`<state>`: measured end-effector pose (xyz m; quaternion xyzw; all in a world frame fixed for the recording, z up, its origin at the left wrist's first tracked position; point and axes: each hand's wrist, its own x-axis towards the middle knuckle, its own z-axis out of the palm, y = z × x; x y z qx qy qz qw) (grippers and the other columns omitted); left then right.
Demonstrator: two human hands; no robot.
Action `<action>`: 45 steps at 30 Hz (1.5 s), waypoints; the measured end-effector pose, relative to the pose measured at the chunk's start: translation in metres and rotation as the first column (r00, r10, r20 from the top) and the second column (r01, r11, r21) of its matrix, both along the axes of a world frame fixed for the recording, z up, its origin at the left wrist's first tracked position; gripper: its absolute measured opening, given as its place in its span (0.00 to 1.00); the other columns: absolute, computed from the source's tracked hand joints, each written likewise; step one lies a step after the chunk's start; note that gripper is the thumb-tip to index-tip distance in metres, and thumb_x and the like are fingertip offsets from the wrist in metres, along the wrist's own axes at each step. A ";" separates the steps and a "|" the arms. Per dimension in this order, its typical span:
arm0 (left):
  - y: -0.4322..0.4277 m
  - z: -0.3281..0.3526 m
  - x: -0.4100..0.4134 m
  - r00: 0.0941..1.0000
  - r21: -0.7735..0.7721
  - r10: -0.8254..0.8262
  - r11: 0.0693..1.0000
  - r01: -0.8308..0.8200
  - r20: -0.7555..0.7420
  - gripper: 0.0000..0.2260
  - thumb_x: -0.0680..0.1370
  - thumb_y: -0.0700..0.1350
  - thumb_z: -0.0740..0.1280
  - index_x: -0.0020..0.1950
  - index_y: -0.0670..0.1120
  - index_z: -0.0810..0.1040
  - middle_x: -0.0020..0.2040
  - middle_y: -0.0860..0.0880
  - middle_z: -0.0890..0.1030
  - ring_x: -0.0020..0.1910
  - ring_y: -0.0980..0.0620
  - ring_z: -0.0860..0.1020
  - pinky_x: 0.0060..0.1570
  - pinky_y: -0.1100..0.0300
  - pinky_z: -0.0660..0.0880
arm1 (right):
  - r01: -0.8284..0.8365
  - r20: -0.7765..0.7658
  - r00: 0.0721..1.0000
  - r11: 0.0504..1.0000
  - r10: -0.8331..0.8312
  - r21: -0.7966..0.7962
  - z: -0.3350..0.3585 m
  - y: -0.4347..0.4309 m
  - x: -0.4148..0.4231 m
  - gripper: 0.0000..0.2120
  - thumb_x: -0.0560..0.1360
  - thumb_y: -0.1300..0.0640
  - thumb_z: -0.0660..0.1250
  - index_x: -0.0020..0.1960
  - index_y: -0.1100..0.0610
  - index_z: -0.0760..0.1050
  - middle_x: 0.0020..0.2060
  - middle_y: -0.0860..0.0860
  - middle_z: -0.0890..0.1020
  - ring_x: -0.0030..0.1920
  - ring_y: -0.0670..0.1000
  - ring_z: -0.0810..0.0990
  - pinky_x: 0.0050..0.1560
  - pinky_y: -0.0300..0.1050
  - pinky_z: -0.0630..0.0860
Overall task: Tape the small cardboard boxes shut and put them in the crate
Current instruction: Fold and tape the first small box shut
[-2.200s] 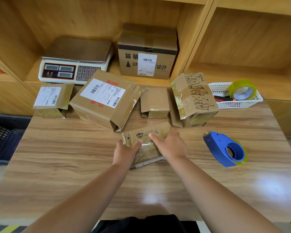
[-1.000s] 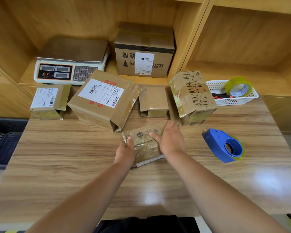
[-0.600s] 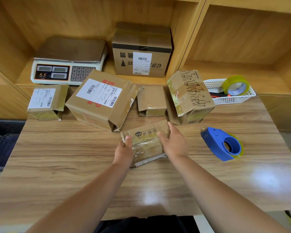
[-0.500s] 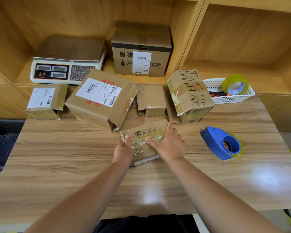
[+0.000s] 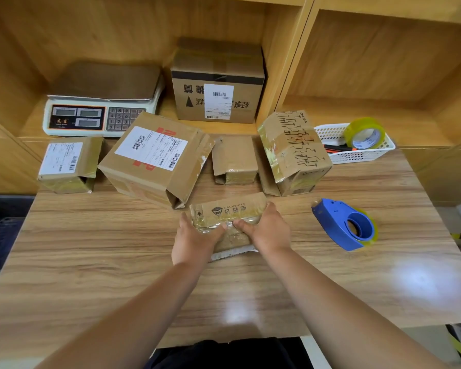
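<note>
Pressing tape down, apparently: left hand and right hand both grasp the small flat box, centre of the table, thumbs meeting on top. Next, probably: lift it across to the dark crate, far left.

We look from head height, forward and steeply down, close over the counter; shelves fill the upper frame.

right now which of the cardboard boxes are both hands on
The flat brown cardboard box with the black logo, nearest the person: the left hand and right hand hold it. The other boxes stand farther back, untouched.
</note>
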<state>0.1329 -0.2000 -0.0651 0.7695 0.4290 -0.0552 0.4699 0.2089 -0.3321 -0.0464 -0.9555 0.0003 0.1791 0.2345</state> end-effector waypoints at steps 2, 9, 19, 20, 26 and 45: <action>-0.001 -0.003 -0.003 1.000 -0.006 -0.009 1.000 0.009 -0.005 0.46 0.61 0.69 0.71 0.71 0.48 0.61 0.66 0.49 0.73 0.63 0.46 0.74 0.56 0.47 0.75 | 0.015 0.007 1.000 0.999 -0.015 0.030 0.000 -0.003 0.000 0.45 0.67 0.33 0.69 0.71 0.61 0.61 0.60 0.57 0.78 0.61 0.59 0.76 0.51 0.48 0.74; -0.001 -0.002 0.000 0.995 -0.276 0.088 0.959 -0.071 0.050 0.21 0.73 0.54 0.72 0.60 0.45 0.73 0.42 0.53 0.79 0.41 0.56 0.77 0.38 0.61 0.73 | 0.242 -0.117 0.970 0.894 -0.213 0.378 -0.013 -0.021 -0.001 0.18 0.76 0.46 0.66 0.57 0.59 0.78 0.48 0.51 0.82 0.50 0.53 0.80 0.46 0.42 0.71; 0.000 0.000 -0.003 0.994 -0.290 0.072 0.956 -0.047 0.077 0.18 0.82 0.53 0.56 0.65 0.42 0.70 0.39 0.52 0.75 0.37 0.56 0.72 0.34 0.61 0.67 | 0.289 -0.099 0.956 0.843 -0.275 0.453 -0.018 -0.018 -0.004 0.18 0.82 0.52 0.56 0.64 0.59 0.76 0.57 0.55 0.81 0.59 0.55 0.76 0.56 0.41 0.69; 0.001 -0.001 -0.004 0.995 -0.286 0.068 0.957 -0.045 0.073 0.19 0.82 0.54 0.55 0.65 0.42 0.70 0.39 0.51 0.74 0.36 0.55 0.72 0.34 0.60 0.67 | 0.289 -0.092 0.956 0.840 -0.279 0.460 -0.019 -0.018 -0.004 0.18 0.82 0.52 0.55 0.64 0.59 0.76 0.56 0.55 0.81 0.59 0.55 0.76 0.55 0.41 0.69; 0.001 -0.004 -0.002 0.996 -0.253 0.049 0.967 -0.029 0.073 0.20 0.82 0.54 0.54 0.65 0.41 0.70 0.40 0.50 0.74 0.37 0.55 0.72 0.41 0.58 0.67 | 0.282 -0.076 0.956 0.826 -0.282 0.488 -0.023 -0.018 -0.005 0.18 0.82 0.52 0.55 0.64 0.60 0.76 0.57 0.55 0.81 0.60 0.55 0.76 0.59 0.43 0.69; -0.013 -0.002 -0.008 0.975 -0.530 0.218 0.832 -0.163 0.044 0.17 0.82 0.56 0.56 0.58 0.45 0.74 0.53 0.46 0.81 0.56 0.47 0.77 0.67 0.50 0.66 | 0.536 -0.692 0.722 0.639 -0.008 0.552 0.004 -0.071 0.008 0.35 0.63 0.34 0.68 0.63 0.52 0.69 0.63 0.51 0.75 0.64 0.53 0.72 0.67 0.55 0.66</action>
